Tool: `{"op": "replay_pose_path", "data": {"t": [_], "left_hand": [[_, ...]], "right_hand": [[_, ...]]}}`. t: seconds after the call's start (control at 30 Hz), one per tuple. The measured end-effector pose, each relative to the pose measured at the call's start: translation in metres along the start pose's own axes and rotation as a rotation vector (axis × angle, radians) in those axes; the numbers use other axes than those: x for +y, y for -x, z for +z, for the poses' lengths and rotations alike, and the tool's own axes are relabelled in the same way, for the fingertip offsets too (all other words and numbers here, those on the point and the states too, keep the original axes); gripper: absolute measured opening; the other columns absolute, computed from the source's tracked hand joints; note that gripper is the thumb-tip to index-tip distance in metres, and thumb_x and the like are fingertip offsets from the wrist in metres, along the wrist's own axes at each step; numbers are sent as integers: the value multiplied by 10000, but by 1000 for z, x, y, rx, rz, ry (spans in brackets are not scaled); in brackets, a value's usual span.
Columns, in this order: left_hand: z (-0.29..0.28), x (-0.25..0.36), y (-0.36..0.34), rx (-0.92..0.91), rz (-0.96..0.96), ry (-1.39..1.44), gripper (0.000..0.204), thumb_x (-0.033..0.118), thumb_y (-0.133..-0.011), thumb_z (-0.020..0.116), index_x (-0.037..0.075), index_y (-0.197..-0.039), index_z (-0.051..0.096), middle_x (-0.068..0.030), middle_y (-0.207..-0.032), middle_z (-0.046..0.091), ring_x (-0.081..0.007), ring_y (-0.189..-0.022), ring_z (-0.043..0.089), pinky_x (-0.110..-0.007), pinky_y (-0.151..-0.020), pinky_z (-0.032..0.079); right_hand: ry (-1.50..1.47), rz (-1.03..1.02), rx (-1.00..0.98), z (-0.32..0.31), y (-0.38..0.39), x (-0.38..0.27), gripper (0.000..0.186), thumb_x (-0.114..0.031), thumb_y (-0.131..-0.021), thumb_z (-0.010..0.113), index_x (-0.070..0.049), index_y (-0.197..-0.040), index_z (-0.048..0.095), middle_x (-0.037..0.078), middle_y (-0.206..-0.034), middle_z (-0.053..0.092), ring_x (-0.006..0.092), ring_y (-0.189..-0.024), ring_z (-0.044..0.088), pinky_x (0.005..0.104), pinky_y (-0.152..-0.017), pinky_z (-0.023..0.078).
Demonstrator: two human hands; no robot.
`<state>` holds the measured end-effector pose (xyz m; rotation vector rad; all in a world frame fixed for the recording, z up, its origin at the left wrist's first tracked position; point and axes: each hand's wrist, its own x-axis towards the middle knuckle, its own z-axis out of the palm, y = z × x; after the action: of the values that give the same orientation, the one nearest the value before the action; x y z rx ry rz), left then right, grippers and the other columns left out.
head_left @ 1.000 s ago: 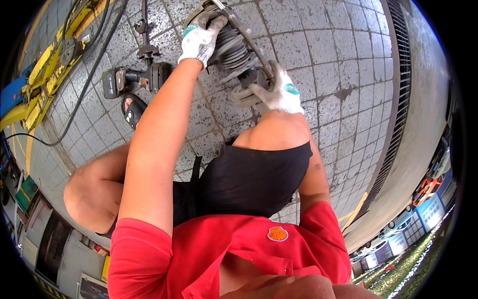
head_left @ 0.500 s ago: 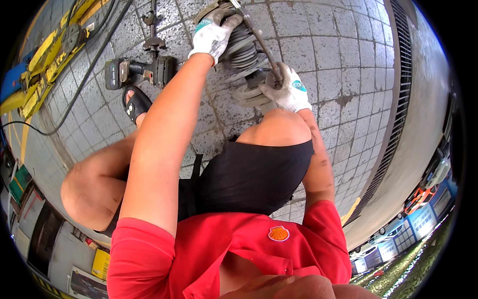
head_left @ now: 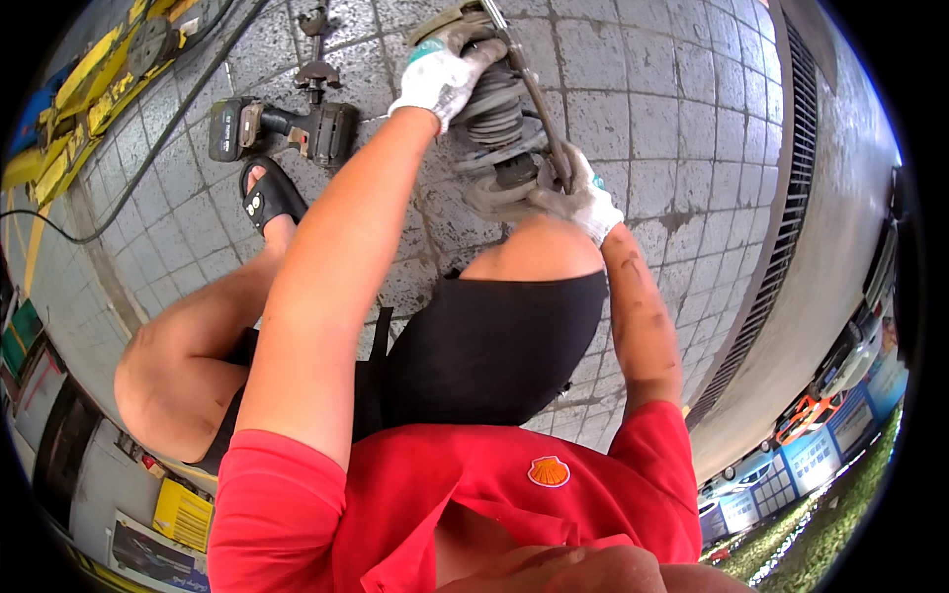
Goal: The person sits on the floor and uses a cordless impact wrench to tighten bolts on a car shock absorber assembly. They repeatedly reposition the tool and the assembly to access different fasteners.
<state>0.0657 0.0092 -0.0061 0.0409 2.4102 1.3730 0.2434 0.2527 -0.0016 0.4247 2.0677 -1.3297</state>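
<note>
Left hand (head_left: 445,77), gloved, was bent over the upper end of the spring strut (head_left: 491,121), fingers curled on the coils; whether its thumb also touched the metal rod (head_left: 536,97) could not be told. Right hand (head_left: 585,204), likewise gloved, was mostly closed about the rod's lower end, beside a grey ring-shaped part (head_left: 491,196) at the strut's foot.

Strut stood or leaned, tilted, over the tiled floor (head_left: 657,124), ahead of the person's right knee (head_left: 539,249); its exact footing was hidden. Rod lay along the strut's right side, roughly in line with the coils.

Step in hand, as judged: steadying the strut while setting the rod alongside the spring. The next move seemed to call for a firm left grip and small right-hand adjustments, rod kept in line with the coils, since a slanted rod might slip.

Farther out, left of the strut: cordless power tool (head_left: 285,123), with a dark shaft with claw-shaped fittings (head_left: 315,75) reaching up from it; whether the two were joined was unclear. Sandalled left foot (head_left: 267,196) just below. Grating (head_left: 798,148) ran along the floor's right edge.
</note>
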Motion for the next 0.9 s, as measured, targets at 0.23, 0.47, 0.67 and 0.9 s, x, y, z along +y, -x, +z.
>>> {"op": "replay_pose_path", "data": {"t": [0.23, 0.47, 0.67, 0.9], "left_hand": [[-1, 2, -3, 12, 39, -44, 635, 618, -933, 691, 129, -1334, 748, -206, -1326, 735, -399, -1250, 679, -446, -1078, 509], [5, -4, 18, 42, 260, -218, 747, 571, -913, 746, 67, -1456, 650, -207, -1471, 649, -396, -1344, 620, -462, -1138, 485], [-7, -25, 119, -449, 291, -506, 409, 286, -947, 705, 69, -1293, 695, -158, -1228, 751, -388, -1129, 705, -518, -1021, 543], [95, -54, 166, -349, 256, -343, 590, 356, -949, 669, 58, -1445, 552, -215, -1474, 577, -410, -1385, 526, -503, -1167, 419]], "right_hand": [[70, -39, 26, 0, 0, 2, 1093, -393, -789, 951, 14, -1614, 362, 217, -1540, 512, 352, -1443, 517, 415, -1181, 450], [21, -35, 14, 3, 9, 2, 1089, -400, -803, 932, -23, -1636, 341, 215, -1578, 459, 373, -1482, 466, 429, -1201, 424], [47, -91, 99, 9, 13, 8, 1031, -398, -810, 925, -23, -1603, 382, 213, -1531, 501, 363, -1431, 516, 443, -1168, 453], [-33, -24, 102, 14, 11, 8, 998, -375, -805, 935, -50, -1590, 413, 183, -1451, 599, 295, -1305, 616, 409, -1084, 518]]}}
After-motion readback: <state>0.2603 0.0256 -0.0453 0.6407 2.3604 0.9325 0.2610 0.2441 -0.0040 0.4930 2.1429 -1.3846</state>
